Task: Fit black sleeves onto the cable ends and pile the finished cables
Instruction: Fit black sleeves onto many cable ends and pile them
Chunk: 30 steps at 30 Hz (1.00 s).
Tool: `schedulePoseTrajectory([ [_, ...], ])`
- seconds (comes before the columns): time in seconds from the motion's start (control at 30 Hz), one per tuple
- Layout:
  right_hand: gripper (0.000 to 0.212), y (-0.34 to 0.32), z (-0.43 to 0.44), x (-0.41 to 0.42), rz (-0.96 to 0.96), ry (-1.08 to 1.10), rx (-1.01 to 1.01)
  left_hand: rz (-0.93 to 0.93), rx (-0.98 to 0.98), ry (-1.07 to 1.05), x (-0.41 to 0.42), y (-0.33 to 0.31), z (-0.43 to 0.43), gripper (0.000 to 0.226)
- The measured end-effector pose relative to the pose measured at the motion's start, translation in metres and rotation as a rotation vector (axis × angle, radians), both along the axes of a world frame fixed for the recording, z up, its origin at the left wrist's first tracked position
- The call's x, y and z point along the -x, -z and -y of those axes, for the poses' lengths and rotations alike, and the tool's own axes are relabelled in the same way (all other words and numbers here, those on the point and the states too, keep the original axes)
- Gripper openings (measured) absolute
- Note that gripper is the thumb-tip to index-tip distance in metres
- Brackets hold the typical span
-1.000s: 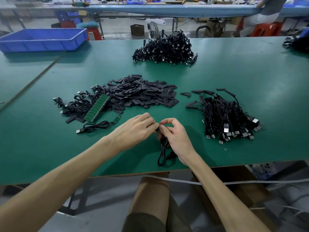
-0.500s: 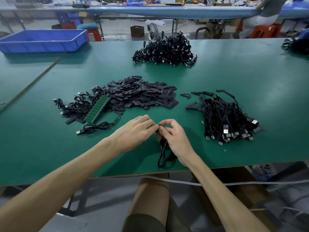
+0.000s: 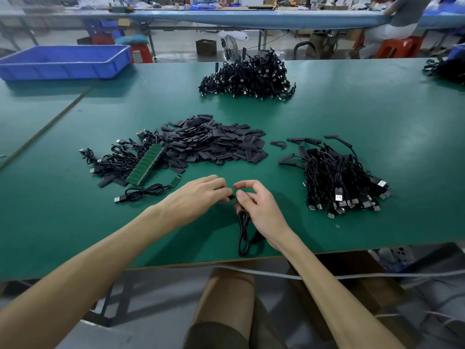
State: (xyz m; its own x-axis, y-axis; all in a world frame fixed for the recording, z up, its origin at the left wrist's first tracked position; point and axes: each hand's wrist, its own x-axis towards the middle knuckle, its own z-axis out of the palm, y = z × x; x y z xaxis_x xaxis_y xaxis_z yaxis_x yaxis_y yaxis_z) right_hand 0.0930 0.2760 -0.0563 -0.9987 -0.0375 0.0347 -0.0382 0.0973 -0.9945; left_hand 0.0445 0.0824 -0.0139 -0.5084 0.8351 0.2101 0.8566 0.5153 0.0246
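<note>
My left hand (image 3: pixel 198 197) and my right hand (image 3: pixel 259 210) meet near the front of the green table (image 3: pixel 327 114). Between their fingertips sits the end of a coiled black cable (image 3: pixel 243 235), whose loop hangs down toward the table edge. The left fingertips pinch a small black piece at that end; whether it is a sleeve is hidden. My right hand grips the cable just behind it. A heap of flat black sleeves (image 3: pixel 214 144) lies beyond my hands. A pile of black cables with USB plugs (image 3: pixel 339 182) sits to the right.
A tangle of cables (image 3: pixel 118 159) with a strip of green circuit boards (image 3: pixel 146 165) lies at left; one cable with a green board (image 3: pixel 146 192) lies nearer. A large cable heap (image 3: pixel 246 76) is far centre, a blue tray (image 3: pixel 65 61) far left. A seated person (image 3: pixel 395 23) works behind.
My right thumb and forefinger have lifted and spread a little apart from the left fingertips. The cable loop and the piles have stayed where they were.
</note>
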Motion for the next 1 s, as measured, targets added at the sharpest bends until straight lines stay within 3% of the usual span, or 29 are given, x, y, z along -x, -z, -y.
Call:
schedulePoseTrajectory([
  [0.4, 0.018, 0.0, -0.002, 0.0, 0.02, -0.043, 0.102, -0.115, 0.072, 0.091, -0.005, -0.008, -0.013, 0.016],
  [0.57, 0.017, 0.0, -0.002, 0.001, 0.019, -0.021, 0.117, -0.075, 0.047, 0.08, -0.005, -0.008, -0.015, 0.028],
  [0.67, 0.018, -0.001, -0.002, 0.0, 0.008, -0.023, 0.109, -0.001, -0.01, 0.045, -0.002, -0.002, -0.013, 0.031],
  [0.83, 0.028, -0.001, -0.004, 0.0, -0.032, -0.035, 0.06, 0.279, -0.256, -0.068, 0.008, 0.01, -0.009, 0.04],
  [1.0, 0.027, 0.001, -0.005, 0.0, -0.032, -0.032, 0.096, 0.336, -0.347, -0.079, 0.013, 0.015, -0.008, 0.046],
])
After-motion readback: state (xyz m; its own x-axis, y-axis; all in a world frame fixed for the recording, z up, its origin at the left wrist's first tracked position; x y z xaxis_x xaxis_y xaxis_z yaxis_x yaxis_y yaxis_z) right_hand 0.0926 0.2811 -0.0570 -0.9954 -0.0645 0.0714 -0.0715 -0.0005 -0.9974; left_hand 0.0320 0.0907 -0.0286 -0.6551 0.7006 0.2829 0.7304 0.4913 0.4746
